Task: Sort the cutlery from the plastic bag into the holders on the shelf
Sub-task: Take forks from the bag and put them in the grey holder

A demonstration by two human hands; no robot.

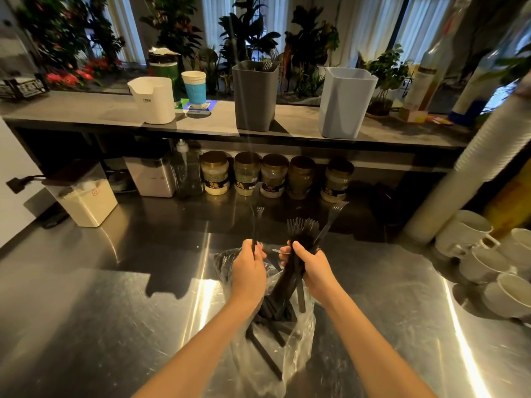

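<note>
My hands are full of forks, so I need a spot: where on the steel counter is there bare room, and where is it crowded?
Bare steel counter lies left of the plastic bag, up to the lidded container, and right of it, before the white cups. Crowded: the back edge with jars.

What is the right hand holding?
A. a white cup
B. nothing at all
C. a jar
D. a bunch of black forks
D: the right hand grips a bunch of black forks, tines up, above the bag, while the left hand holds one fork.
</note>
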